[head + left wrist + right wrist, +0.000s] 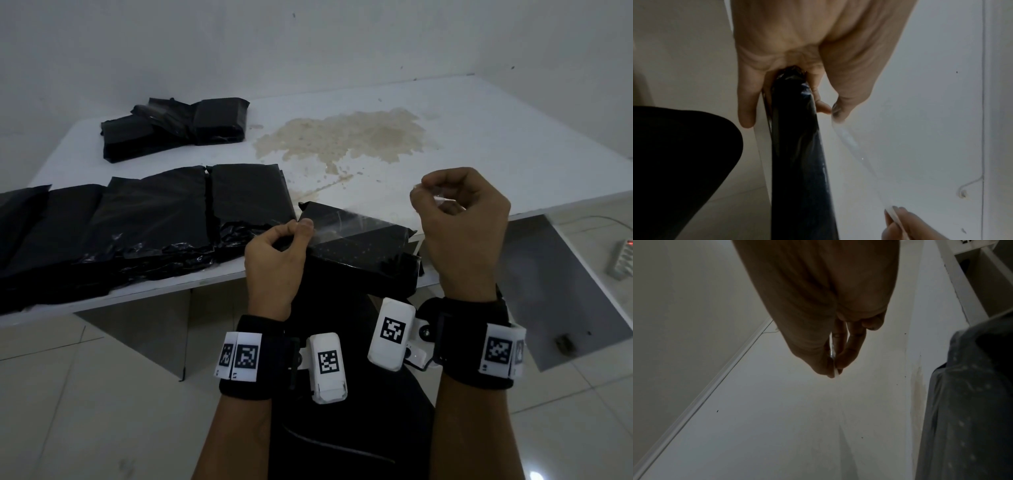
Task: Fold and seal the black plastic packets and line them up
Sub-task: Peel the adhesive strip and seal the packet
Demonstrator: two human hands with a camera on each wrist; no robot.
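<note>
- A plain, dimly lit room used as a small packing or dispatch spot, not a furnished home room or shop floor.
- Bare white painted walls (308, 44) with small marks, nothing hung on them.
- A flat white rectangular tabletop (479, 144) pushed into the corner serves as the work surface; a wide brownish dried stain (342, 140) spreads over its middle.
- Many black plastic packets: a row of flat folded ones (137, 219) side by side at the near edge, and a loose heap of others (174, 126) near the wall.
- Pale glossy floor tiles (85, 394) below.
- A white multi-socket power strip with a red light (621, 257) lies on the floor at right.
</note>
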